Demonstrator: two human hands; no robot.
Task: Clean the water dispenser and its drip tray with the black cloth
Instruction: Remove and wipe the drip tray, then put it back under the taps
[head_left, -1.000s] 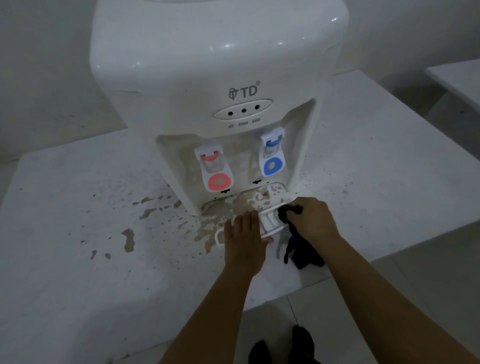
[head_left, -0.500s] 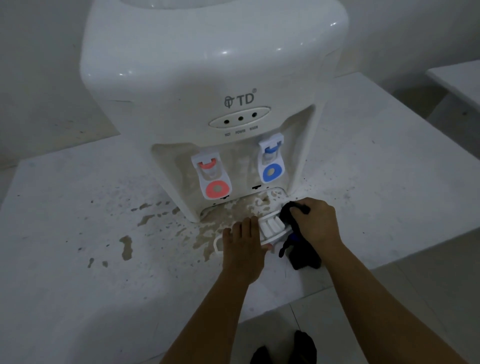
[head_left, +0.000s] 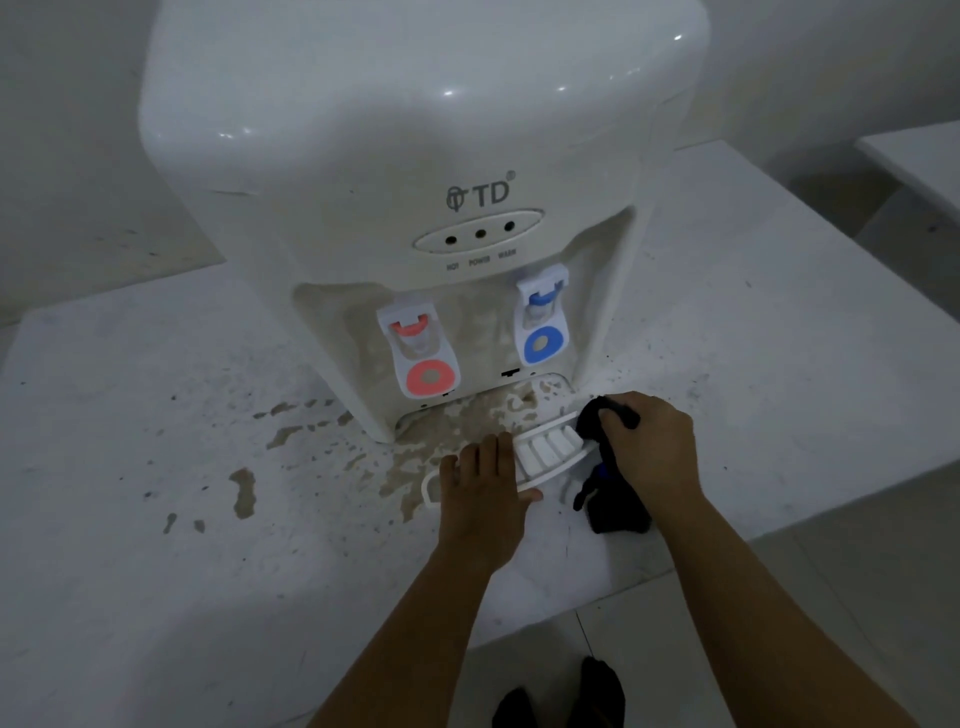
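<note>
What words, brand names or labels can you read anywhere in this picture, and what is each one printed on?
"TD" with a round logo mark to its left and a small registered sign: front of the water dispenser, above the oval light panel.
"HOT", "POWER", "WARM": small blurred labels under the panel's three lights, only just legible.
Red tap and blue tap: no text visible.
Nothing else carries writing.

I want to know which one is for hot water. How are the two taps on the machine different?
The left tap has a red lever and a red ring; the right tap has a blue lever and a blue ring. The red one sits lower in the picture than the blue one. Both have white bodies with a tan centre in the ring, and both hang in the stained recess of the water dispenser. Red usually means hot.
</note>
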